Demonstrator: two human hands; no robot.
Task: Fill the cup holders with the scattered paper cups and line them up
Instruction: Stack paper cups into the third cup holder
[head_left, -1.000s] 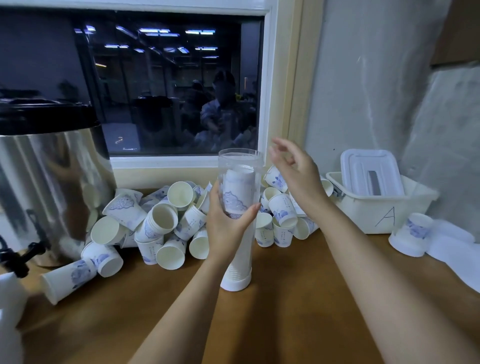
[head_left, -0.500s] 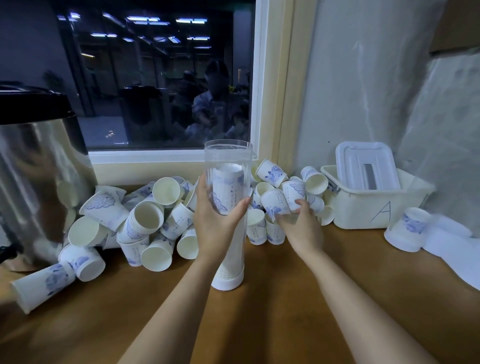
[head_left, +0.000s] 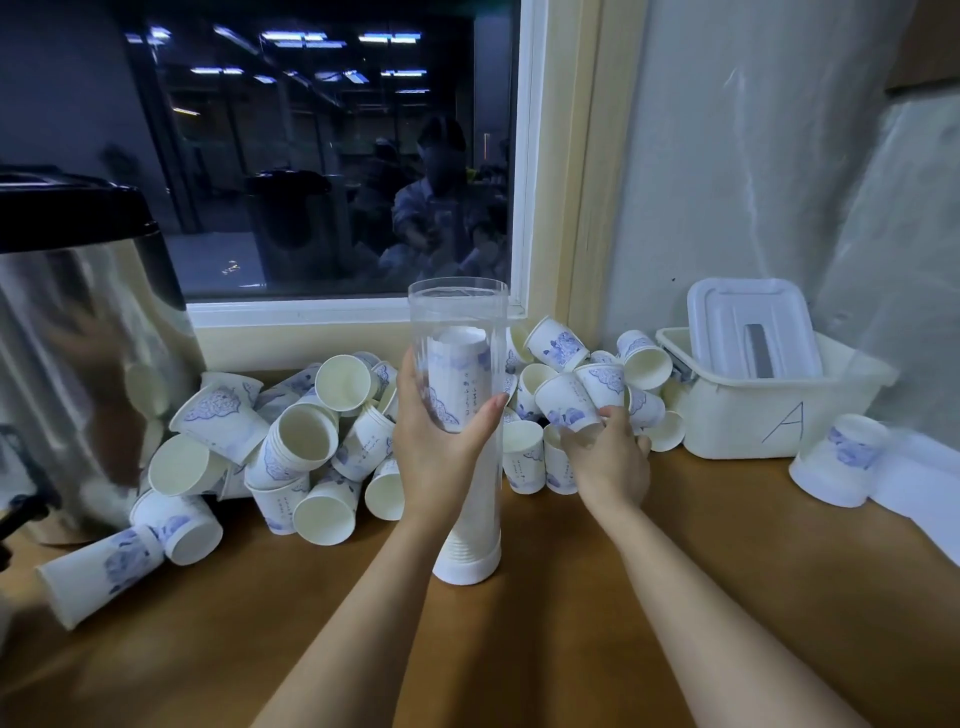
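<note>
steel urn (head_left: 78, 364), lidded white bin (head_left: 769, 410), window (head_left: 322, 156)

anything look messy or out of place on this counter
Yes: paper cups lie heaped on their sides below the window, some nested, instead of in the cup holder that the left hand holds. One lone cup sits upside down beside the white bin, whose lid leans tilted inside it.

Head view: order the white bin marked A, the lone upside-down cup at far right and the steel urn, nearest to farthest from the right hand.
1. White bin marked A, just right of the right hand.
2. Upside-down paper cup, beyond the bin, far right.
3. Steel urn, far left, past the cup pile.
</note>
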